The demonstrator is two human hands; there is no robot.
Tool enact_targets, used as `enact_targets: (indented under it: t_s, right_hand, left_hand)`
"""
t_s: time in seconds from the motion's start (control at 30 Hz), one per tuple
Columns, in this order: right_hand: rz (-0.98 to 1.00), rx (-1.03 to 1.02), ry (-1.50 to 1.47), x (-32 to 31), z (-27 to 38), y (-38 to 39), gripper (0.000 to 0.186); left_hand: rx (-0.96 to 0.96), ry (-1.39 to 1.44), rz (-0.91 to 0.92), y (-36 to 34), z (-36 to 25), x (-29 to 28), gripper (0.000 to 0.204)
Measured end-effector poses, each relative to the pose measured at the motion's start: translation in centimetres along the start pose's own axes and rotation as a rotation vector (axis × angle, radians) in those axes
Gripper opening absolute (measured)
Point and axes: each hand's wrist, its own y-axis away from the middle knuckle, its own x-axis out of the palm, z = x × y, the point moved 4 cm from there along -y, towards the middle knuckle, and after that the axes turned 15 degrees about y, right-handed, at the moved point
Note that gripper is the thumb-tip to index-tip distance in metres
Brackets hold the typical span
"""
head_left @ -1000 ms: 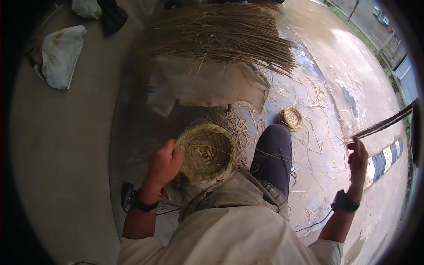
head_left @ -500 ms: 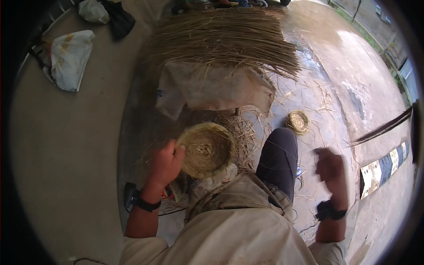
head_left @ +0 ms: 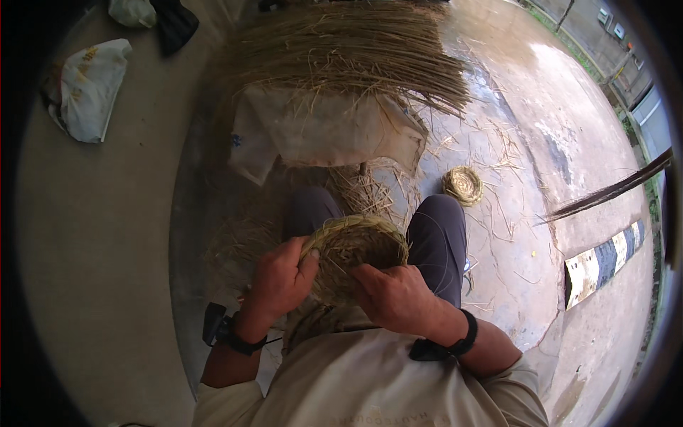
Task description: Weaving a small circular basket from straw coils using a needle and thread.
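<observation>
A round woven straw basket (head_left: 364,238) is tilted over my lap, its mouth turned up toward me. My left hand (head_left: 282,279) is closed on its left rim, thumb on the inner side. My right hand (head_left: 398,297) reaches over the near right side, with curled fingers dipping into the bowl. Whatever those fingertips pinch is hidden. A thin loose strand curves out beside the basket, over my right knee. A smaller coiled straw basket (head_left: 462,185) rests on the floor beyond that knee.
Past my knees, a pale cloth sheet (head_left: 320,135) lies under a broad pile of long dry stalks (head_left: 341,53). Straw scraps (head_left: 366,191) litter the floor. White bags (head_left: 91,89) sit far left. A dark bundle of fibres (head_left: 612,186) juts in at right, above a striped block (head_left: 605,263).
My right hand has swung in from the far right to the basket and put its fingers inside. The basket has shifted right and lower, still in my left hand.
</observation>
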Motion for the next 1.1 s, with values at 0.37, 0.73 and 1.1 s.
enact_targets:
  t_s: [0.37, 0.73, 1.1]
  right_hand:
    - [-0.010, -0.039, 0.040, 1.3, 0.1, -1.7, 0.011]
    - [-0.039, 0.024, -0.248, 0.3, -0.7, -2.1, 0.007]
    - [-0.106, -0.097, 0.250, -3.1, -2.1, -5.6, 0.013]
  left_hand:
    - [0.100, -0.203, -0.024, 1.0, -1.4, 2.6, 0.024]
    - [0.168, -0.355, 0.014, 0.1, -1.4, 2.0, 0.025]
    - [0.445, -0.419, 0.256, -1.2, -3.9, 3.2, 0.022]
